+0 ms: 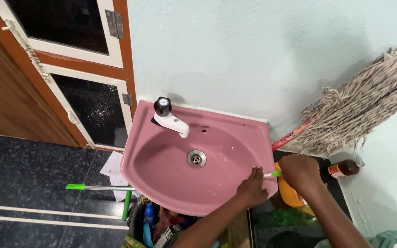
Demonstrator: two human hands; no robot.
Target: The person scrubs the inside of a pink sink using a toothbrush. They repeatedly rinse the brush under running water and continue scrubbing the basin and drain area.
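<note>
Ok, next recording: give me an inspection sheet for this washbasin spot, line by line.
Surface: pink washbasin on a pale wall, bowl bare, metal drain at centre.
Job's things: thin white and green tool, kind unclear, at the basin's right rim.
Clutter: string mop leaning on the wall, brown bottle, orange container, bucket of bottles under the basin, green-tipped pole.
Grippers: left hand rests on the rim; right hand grips the tool.
Cables: nothing seen.
Surroundings: white tap with black knob, wooden window frame, dark speckled floor.
</note>
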